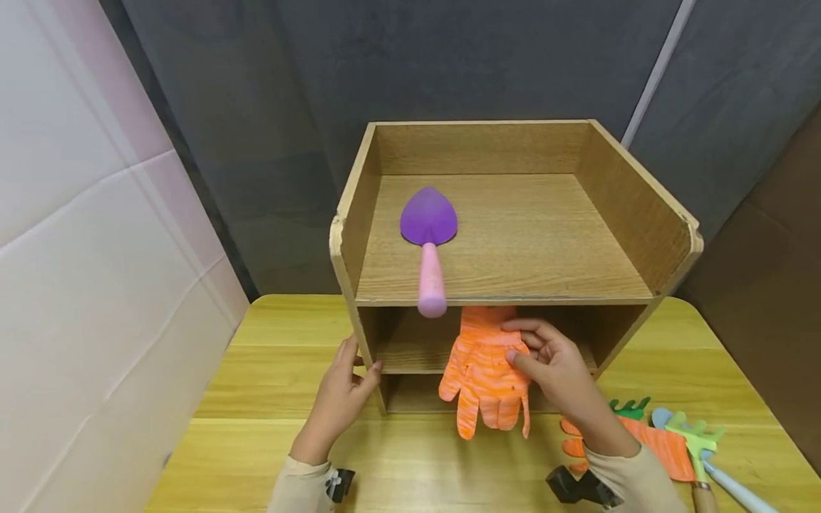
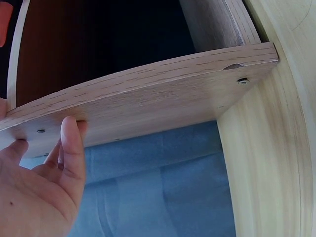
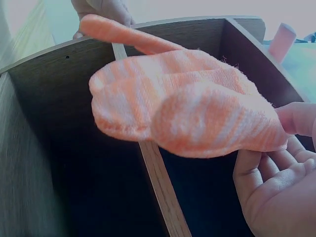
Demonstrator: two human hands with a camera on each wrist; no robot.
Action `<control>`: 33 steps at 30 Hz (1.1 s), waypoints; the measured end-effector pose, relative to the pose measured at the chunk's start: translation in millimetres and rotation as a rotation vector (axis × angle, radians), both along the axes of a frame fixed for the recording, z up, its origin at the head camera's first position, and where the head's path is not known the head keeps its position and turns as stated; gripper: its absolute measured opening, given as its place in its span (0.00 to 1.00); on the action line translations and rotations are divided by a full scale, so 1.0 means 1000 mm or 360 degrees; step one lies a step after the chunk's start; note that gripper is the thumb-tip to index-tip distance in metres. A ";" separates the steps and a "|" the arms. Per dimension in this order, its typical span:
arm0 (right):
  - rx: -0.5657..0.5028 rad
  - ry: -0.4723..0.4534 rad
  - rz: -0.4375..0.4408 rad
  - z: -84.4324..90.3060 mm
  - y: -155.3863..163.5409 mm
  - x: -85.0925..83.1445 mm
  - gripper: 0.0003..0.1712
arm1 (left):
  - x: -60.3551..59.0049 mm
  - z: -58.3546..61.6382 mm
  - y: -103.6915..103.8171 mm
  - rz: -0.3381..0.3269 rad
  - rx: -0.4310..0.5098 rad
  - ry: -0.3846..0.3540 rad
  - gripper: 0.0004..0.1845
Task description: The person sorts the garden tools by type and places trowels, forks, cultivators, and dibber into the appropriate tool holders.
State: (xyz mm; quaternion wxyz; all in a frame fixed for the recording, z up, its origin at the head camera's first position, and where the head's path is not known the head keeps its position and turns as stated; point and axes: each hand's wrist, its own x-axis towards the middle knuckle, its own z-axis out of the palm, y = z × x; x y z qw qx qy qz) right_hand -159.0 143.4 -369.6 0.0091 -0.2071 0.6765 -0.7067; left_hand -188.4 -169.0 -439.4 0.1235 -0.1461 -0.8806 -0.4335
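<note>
My right hand (image 1: pixel 554 363) pinches a soft, light orange glove (image 1: pixel 485 374) at its cuff before the wooden shelf (image 1: pixel 513 235); left hand (image 1: pixel 340 392) fingers, relaxed, steady the shelf's side.

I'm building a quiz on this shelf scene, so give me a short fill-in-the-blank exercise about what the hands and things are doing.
1. The right hand holds an orange ____ in front of the wooden shelf unit.
2. The left hand touches the unit's ____ side panel.
3. On the top shelf lies a trowel with a purple blade and a ____ handle.
4. A second orange glove lies on the yellow ____.

Missing words: glove; left; pink; table
</note>
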 end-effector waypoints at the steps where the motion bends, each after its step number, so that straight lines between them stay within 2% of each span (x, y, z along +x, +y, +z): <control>1: -0.0002 0.0000 0.0001 0.000 -0.002 -0.002 0.18 | 0.000 0.000 0.000 0.0002 0.0000 -0.0001 0.31; 7: 0.0030 -0.0008 -0.0045 0.005 -0.013 -0.011 0.18 | -0.001 0.001 -0.001 -0.0013 0.0003 0.0005 0.30; 12: 0.0091 -0.0056 -0.0026 0.011 -0.021 -0.017 0.16 | -0.001 0.001 -0.001 -0.0015 0.0004 0.0004 0.30; 19: 0.0131 -0.0204 0.0000 0.011 -0.029 -0.023 0.22 | -0.001 0.000 -0.001 -0.0013 0.0005 0.0002 0.30; 25: 0.0144 -0.0269 -0.0017 0.010 -0.033 -0.029 0.28 | -0.001 -0.001 -0.001 -0.0025 -0.0005 0.0047 0.29; 29: 0.0158 -0.0265 -0.0033 0.010 -0.035 -0.035 0.32 | -0.001 -0.001 -0.001 -0.0031 -0.0007 0.0060 0.29; 33: 0.0222 -0.0225 -0.0089 0.009 -0.038 -0.043 0.30 | -0.001 -0.002 -0.002 -0.0031 -0.0013 0.0074 0.29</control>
